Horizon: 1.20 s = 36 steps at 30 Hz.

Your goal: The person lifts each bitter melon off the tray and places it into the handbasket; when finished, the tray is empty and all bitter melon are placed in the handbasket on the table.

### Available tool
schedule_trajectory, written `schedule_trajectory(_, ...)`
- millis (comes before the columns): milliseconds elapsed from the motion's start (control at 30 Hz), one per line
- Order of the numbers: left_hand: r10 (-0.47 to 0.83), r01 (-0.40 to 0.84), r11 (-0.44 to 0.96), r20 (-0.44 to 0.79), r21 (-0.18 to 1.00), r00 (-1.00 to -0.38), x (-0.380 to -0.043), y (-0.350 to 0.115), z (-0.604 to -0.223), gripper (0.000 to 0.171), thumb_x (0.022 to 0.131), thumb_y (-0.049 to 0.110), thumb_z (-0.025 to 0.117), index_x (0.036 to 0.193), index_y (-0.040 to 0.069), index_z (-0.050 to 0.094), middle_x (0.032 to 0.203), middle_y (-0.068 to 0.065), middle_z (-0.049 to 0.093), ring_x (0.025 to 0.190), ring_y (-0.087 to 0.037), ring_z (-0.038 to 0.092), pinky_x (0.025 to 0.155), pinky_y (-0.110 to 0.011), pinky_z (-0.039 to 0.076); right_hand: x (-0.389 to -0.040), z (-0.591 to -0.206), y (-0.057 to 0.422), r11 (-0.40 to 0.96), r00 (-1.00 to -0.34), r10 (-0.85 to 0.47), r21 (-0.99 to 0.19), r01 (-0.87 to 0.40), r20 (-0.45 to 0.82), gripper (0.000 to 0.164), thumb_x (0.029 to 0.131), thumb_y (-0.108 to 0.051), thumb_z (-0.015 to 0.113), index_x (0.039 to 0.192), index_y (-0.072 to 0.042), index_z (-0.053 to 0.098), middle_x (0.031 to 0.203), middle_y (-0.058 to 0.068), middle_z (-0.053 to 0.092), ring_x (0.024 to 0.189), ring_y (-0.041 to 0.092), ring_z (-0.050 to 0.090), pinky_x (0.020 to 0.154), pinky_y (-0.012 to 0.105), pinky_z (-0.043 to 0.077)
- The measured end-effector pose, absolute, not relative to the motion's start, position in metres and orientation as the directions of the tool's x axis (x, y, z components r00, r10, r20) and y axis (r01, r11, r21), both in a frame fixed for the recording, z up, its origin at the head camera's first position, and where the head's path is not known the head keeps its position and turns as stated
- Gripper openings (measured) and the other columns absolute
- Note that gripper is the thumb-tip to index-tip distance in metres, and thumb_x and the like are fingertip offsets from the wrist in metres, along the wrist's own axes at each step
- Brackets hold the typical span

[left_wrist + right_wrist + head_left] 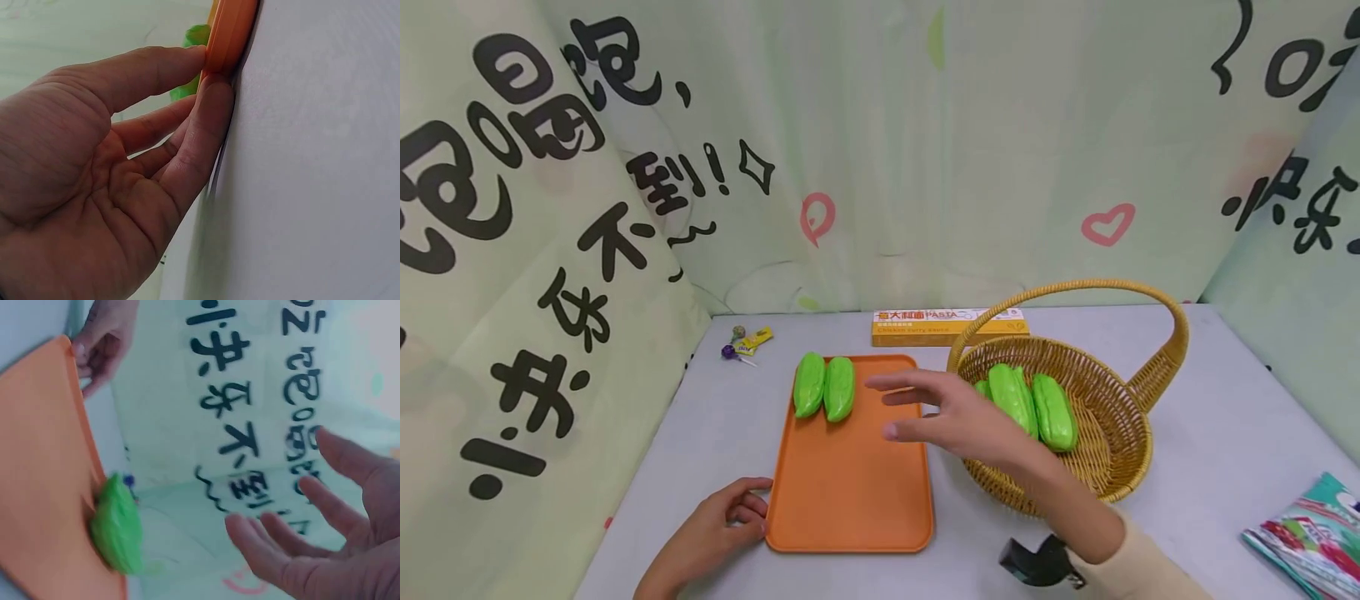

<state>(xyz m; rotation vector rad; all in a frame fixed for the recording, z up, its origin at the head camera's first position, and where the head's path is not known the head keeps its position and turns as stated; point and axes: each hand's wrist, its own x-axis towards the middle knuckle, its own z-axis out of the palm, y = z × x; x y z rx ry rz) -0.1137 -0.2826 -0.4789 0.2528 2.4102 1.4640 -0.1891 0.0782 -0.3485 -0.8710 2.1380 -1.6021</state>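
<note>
Head view puts two green vegetables, a left one and a right one, on the orange tray, just to the left of the right hand's fingertips. They lie lengthwise side by side in the tray's far-left corner, an arrangement that seems to leave the surface nearer the fingers free. The right hand is raised over the tray's right edge, its fingers spread from the thumb and holding nothing; the right wrist view agrees. The left hand pinches the tray's near-left side — the left wrist view shows the thumb against the rim and a finger below it — presumably to keep the tray from sliding.

Behind the right fingers, under the wrist and forearm, stands the wicker basket with more green vegetables; the arm hides part of them, so their number cannot be told. Its handle arches above its far side, perhaps leaving the near opening easy to reach into.

Beyond the right fingertips lie a pasta box and, farther left, some sweets. A snack packet rests well to the right of both hands — likely kept aside.
</note>
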Motion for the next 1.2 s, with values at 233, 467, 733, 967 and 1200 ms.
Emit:
schedule_trajectory(233, 0.299, -0.025, 0.466, -0.184, 0.885, -0.937, -0.115, -0.283, -0.479, 0.052, 0.09, 0.014, 0.071, 0.134, -0.004, 0.051, 0.1, -0.008, 0.061, 0.087, -0.017, 0.063, 0.078, -0.024, 0.048, -0.225, -0.398, 0.007, 0.198, -0.893, -0.446, -0.966, -0.169, 0.065, 0.044, 0.089, -0.018, 0.076, 0.131, -0.024, 0.066, 0.147, 0.002, 0.046, 0.132, 0.04, 0.044, 0.096, 0.048, 0.046)
schedule_trajectory(467, 0.296, -0.058, 0.449, -0.209, 0.892, -0.932, -0.115, -0.283, -0.48, 0.054, 0.09, 0.014, 0.072, 0.136, -0.004, 0.05, 0.101, -0.008, 0.061, 0.088, -0.018, 0.062, 0.077, -0.024, 0.048, -0.264, -0.439, -0.019, 0.272, -0.951, -0.303, -0.95, -0.151, 0.065, 0.042, 0.091, -0.016, 0.073, 0.132, -0.016, 0.065, 0.144, 0.008, 0.051, 0.128, 0.041, 0.048, 0.093, 0.047, 0.047)
schedule_trajectory(733, 0.292, -0.1, 0.413, -0.236, 0.905, -0.927, -0.113, -0.281, -0.48, 0.056, 0.09, 0.014, 0.072, 0.137, -0.004, 0.049, 0.101, -0.009, 0.06, 0.089, -0.02, 0.062, 0.077, -0.024, 0.047, -0.28, -0.455, -0.034, 0.417, -0.959, -0.281, -0.896, -0.155, 0.035, 0.045, 0.089, -0.015, 0.074, 0.133, -0.011, 0.064, 0.135, 0.011, 0.058, 0.124, 0.034, 0.052, 0.09, 0.046, 0.047)
schedule_trajectory(967, 0.283, -0.109, 0.416, -0.243, 0.903, -0.928, -0.114, -0.282, -0.481, 0.056, 0.09, 0.015, 0.073, 0.138, -0.003, 0.048, 0.101, -0.008, 0.06, 0.089, -0.02, 0.062, 0.078, -0.024, 0.047, -0.285, -0.457, -0.036, 0.437, -0.965, -0.262, -0.891, -0.122, 0.004, 0.044, 0.086, -0.015, 0.078, 0.128, -0.011, 0.068, 0.132, 0.012, 0.06, 0.121, 0.033, 0.054, 0.087, 0.042, 0.048)
schedule_trajectory(1200, 0.282, -0.088, 0.431, -0.226, 0.898, -0.933, -0.114, -0.283, -0.481, 0.055, 0.09, 0.013, 0.073, 0.137, -0.003, 0.049, 0.1, -0.008, 0.061, 0.088, -0.019, 0.062, 0.077, -0.025, 0.048, -0.262, -0.427, -0.029, 0.404, -0.941, -0.334, -0.894, -0.195, 0.055, 0.044, 0.087, -0.022, 0.077, 0.13, -0.02, 0.067, 0.133, 0.008, 0.059, 0.116, 0.032, 0.058, 0.081, 0.039, 0.051)
